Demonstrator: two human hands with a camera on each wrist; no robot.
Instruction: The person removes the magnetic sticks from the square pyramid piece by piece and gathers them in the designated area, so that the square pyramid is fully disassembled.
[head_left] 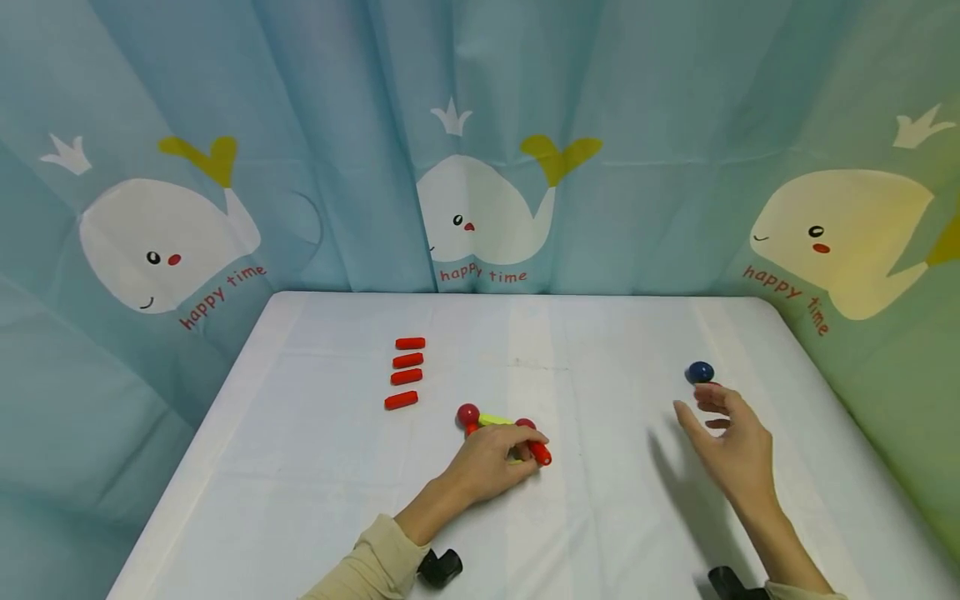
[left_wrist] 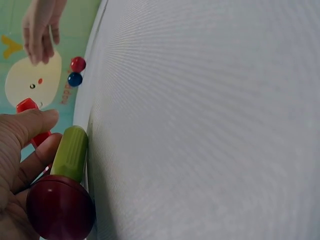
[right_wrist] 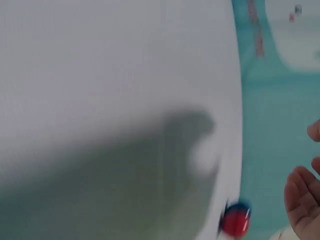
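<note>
On the white table my left hand pinches a red stick between thumb and fingers. It belongs to a joined toy piece with dark red balls and yellow-green sticks; my hand hides part of it. Up close in the left wrist view, a yellow-green stick fits into a dark red ball just over the table. Away on the right, my right hand is raised with loosely bent fingers and holds nothing. Beyond its fingertips are a blue ball and a red ball, side by side.
Several loose red sticks lie in a column at the left of the table. A whale-print curtain hangs behind the table and along its sides. Black wrist mounts show near the front.
</note>
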